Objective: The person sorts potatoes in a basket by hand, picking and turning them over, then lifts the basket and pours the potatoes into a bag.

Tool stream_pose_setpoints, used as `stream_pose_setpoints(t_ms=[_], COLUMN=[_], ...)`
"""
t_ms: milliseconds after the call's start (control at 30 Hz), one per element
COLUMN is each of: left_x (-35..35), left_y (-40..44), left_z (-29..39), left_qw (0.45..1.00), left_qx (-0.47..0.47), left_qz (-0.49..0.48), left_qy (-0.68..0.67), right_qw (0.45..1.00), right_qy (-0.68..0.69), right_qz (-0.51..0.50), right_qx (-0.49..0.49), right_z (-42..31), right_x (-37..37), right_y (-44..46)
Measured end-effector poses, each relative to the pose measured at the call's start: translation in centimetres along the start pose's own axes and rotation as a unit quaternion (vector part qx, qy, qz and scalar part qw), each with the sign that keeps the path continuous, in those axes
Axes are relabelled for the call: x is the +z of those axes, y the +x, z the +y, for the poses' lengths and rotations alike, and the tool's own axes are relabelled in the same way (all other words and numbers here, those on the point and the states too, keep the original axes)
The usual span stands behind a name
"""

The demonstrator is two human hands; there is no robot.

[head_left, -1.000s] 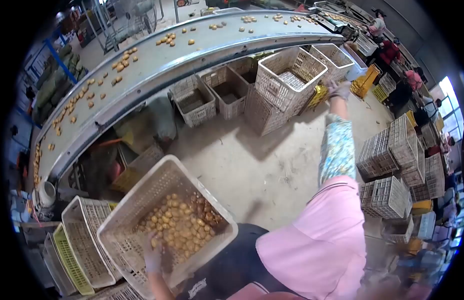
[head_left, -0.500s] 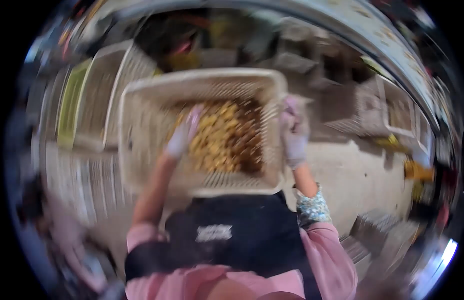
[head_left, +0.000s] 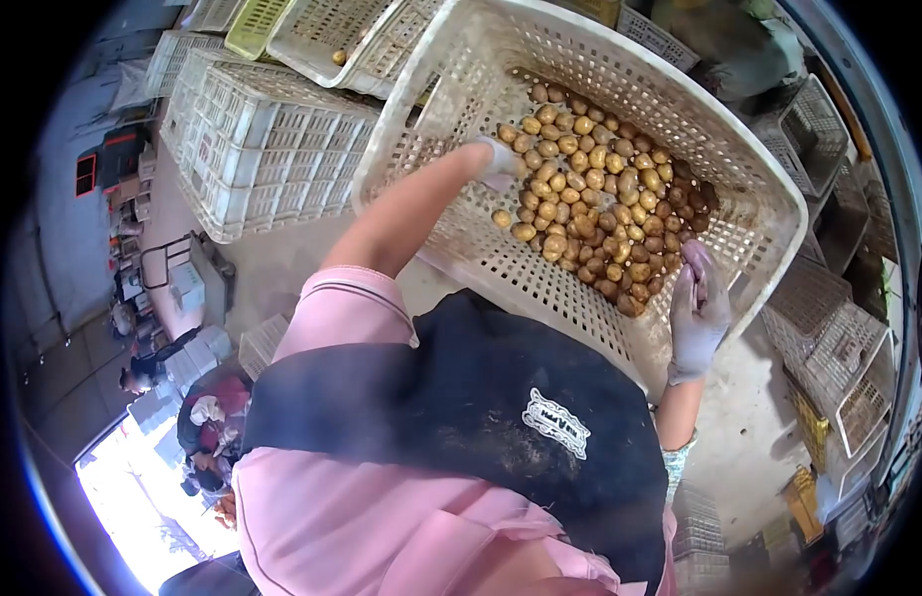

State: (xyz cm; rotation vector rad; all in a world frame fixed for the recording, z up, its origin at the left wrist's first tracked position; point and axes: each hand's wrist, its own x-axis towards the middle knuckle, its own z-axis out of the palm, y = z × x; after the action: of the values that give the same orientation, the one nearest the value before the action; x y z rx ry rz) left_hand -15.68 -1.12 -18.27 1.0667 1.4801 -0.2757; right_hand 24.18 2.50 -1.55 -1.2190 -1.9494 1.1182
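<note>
Potatoes in crate, open room below rim, left hand grip unclear, right hand loosely open near edge

I see white perforated plastic crate carrying loose heap of potatoes, yellower ones toward its left, darker brown toward its right. What bears crate from below, I can't make out. Right of crate, pale bare floor bears lattice crates, stacked, and yellow plastic crate. Left of crate, floor carries tall white crate stack.
</note>
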Motion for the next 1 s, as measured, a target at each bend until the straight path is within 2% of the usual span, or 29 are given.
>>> stream_pose_setpoints(t_ms=[33,67,100,133,167,200,233,267,300,367,433,467,533,567,600,667,700,733,800,833,900,1000], left_x=[0.5,-0.5,-3.1,-5.0,-7.1,-7.6,-7.4,-7.4,-7.5,-5.1,0.5,1.8,-0.4,-1.4,-1.2,-1.5,-1.5,-2.1,-0.6,1.5,2.8,4.3], left_y=[0.3,-0.7,-4.1,-4.9,-1.5,-0.3,-0.1,0.5,0.8,2.0,4.0,3.1,-1.3,-3.1,-2.7,-2.8,-2.8,-5.4,-6.6,-3.5,-5.1,-0.2], left_z=[0.9,3.0,5.4,5.0,-1.0,-2.5,-2.4,-1.7,-1.2,-2.7,-4.8,-3.8,1.0,2.7,2.0,2.2,2.7,6.7,10.9,8.3,10.7,5.0], left_qw=[0.969,0.884,0.919,0.924,0.954,0.929,0.991,0.982,0.903,0.908,0.904,0.897,0.960,0.967,0.986,0.961,0.981,0.992,0.990,0.949,0.857,0.821], left_qx=[0.000,-0.001,0.004,0.028,0.095,0.050,-0.018,-0.084,-0.142,-0.168,-0.186,-0.193,-0.228,-0.242,-0.149,0.042,0.039,0.038,0.005,0.135,0.333,0.328], left_qz=[-0.002,-0.059,-0.006,0.086,0.098,0.167,0.107,0.039,-0.031,0.082,0.189,0.243,0.055,-0.042,-0.073,-0.128,-0.120,-0.110,-0.060,0.056,0.030,0.056], left_qy=[-0.248,-0.464,-0.393,-0.371,-0.269,-0.326,-0.083,0.166,0.405,0.375,0.335,0.314,0.154,0.069,-0.036,-0.241,-0.144,-0.046,0.127,0.281,0.392,0.464], right_qw=[1.000,1.000,0.999,0.997,0.997,0.997,0.997,0.997,0.997,0.998,0.998,0.998,0.999,0.998,0.999,0.998,0.998,0.999,0.999,0.999,0.999,0.998], right_qy=[0.001,0.002,0.004,0.038,0.038,0.038,0.038,0.041,0.040,0.034,0.039,0.041,-0.017,-0.045,-0.011,-0.017,-0.020,-0.012,-0.033,-0.044,-0.052,-0.055], right_qz=[0.003,0.007,0.012,0.019,0.019,0.019,0.019,0.019,0.014,0.008,0.004,0.003,-0.007,-0.013,-0.002,-0.002,-0.002,0.005,-0.003,-0.008,-0.007,-0.007], right_qx=[0.011,0.024,0.040,0.061,0.062,0.063,0.063,0.067,0.063,0.060,0.054,0.051,0.040,0.035,0.050,0.062,0.067,0.040,0.025,0.018,0.009,0.000], right_z=[0.1,0.1,0.0,-0.4,-0.4,-0.1,-0.1,-0.2,-0.1,0.4,0.6,0.6,0.3,0.2,0.7,1.0,1.0,0.8,0.9,0.9,0.6,0.9], right_x=[0.0,0.1,0.2,0.1,0.1,-0.1,-0.1,-0.1,-0.1,0.0,0.2,0.3,0.1,0.1,0.4,0.4,0.3,0.3,0.2,0.3,0.3,0.5], right_y=[0.3,0.3,0.1,0.2,0.1,0.2,0.3,0.4,0.4,0.2,0.1,0.1,0.3,0.2,0.0,0.1,0.2,0.4,0.5,0.5,0.6,0.6])
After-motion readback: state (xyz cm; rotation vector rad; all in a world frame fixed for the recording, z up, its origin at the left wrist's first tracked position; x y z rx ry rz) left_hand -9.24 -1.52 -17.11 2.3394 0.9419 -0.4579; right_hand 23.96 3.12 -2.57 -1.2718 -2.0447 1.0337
